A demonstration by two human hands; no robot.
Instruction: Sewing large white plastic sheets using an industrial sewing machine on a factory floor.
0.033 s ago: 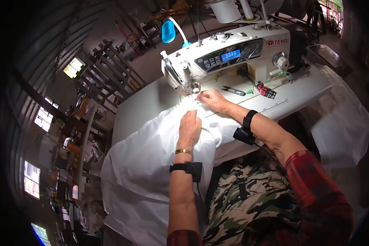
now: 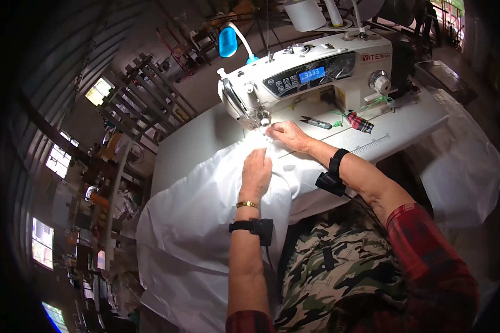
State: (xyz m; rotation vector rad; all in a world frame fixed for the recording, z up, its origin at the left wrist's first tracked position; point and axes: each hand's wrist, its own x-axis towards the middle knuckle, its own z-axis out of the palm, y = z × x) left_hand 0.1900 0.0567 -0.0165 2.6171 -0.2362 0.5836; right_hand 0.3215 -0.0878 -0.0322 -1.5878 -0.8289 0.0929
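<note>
A white sewing machine stands on a white table, with white fabric spread in front of it and hanging off the near edge. My left hand lies flat on the fabric, fingers together, just short of the needle. My right hand rests on the fabric beside the needle area, fingertips pinching the cloth edge. Both wrists carry black bands, and the left also has a gold bracelet.
Small thread snips and a red plaid item lie on the table right of the machine. A blue lamp rises behind the machine. White fabric or plastic hangs at the right. Racks and cluttered shelves fill the left.
</note>
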